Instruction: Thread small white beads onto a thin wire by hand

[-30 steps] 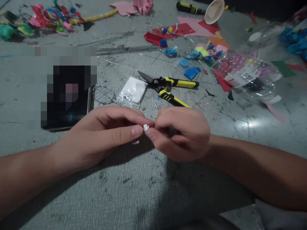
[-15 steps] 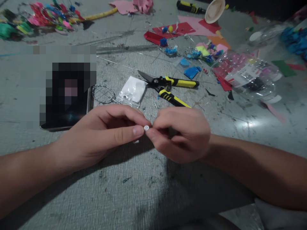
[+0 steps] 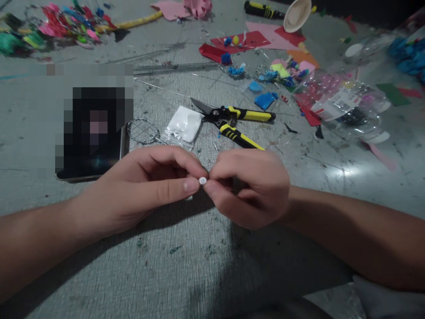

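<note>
A tiny white round piece [image 3: 202,180], with a faint ring on its face, is pinched between the fingertips of both hands. My left hand [image 3: 142,177] holds it from the left with thumb and forefinger. From the right, my right hand [image 3: 252,186] presses on it with thumb and bent forefinger, its other fingers curled in. Just beyond the hands lies a small clear bag with white clay-like material [image 3: 184,124]. Beside that bag rest pruning shears [image 3: 232,117] with yellow and black handles, their blades apart. A twisted wire ring [image 3: 143,131] lies behind my left hand.
A dark phone or tablet [image 3: 66,173], partly blurred out, stands at the left. Red and pink paper [image 3: 245,40], blue clay [image 3: 265,101] and a clear plastic package [image 3: 341,104] lie farther back. Colourful clay pieces [image 3: 55,22] are at the far left, with a paper cup [image 3: 298,16] at the back.
The white piece has shifted slightly down between the fingertips, with its face turned a little more toward me. My right hand has moved slightly. Everything else stays in place.
</note>
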Demonstrator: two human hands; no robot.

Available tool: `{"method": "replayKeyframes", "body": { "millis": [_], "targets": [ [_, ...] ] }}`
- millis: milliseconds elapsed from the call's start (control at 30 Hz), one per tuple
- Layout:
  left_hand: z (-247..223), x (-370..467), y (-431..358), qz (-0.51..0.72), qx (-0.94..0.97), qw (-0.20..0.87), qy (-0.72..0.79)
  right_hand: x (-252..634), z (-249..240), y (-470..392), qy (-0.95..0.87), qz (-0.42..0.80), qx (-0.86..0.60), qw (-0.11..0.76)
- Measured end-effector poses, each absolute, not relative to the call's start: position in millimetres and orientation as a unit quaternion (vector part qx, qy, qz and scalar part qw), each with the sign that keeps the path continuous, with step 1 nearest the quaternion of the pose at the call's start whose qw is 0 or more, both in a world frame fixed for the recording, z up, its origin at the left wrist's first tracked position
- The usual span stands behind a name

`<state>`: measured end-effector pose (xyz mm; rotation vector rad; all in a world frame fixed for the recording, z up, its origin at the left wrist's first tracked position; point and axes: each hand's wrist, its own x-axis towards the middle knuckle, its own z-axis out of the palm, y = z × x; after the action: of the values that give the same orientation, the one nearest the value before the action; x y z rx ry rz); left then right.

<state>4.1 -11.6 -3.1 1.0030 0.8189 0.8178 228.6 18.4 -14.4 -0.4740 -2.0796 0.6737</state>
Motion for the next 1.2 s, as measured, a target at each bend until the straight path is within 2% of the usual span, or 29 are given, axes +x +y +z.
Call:
{"method": "replayKeyframes", "body": {
  "millis": [433,800,1200],
  "targets": [
    [-2.1,3.2,-11.6,0.368,0.473,0.726,0.337,232.9,-14.4,18.8,-0.861,0.267,-0.167,0.399],
    [-1.8,3.5,-10.7,0.366,0.465,0.734,0.333,229.8,-19.7,22.9,-0.85,0.263,-0.136,0.435],
    [0.9,4.2,-10.8,0.365,0.481,0.729,0.324,230.0,-18.9,22.1,-0.845,0.284,-0.132,0.433]
  ]
}}
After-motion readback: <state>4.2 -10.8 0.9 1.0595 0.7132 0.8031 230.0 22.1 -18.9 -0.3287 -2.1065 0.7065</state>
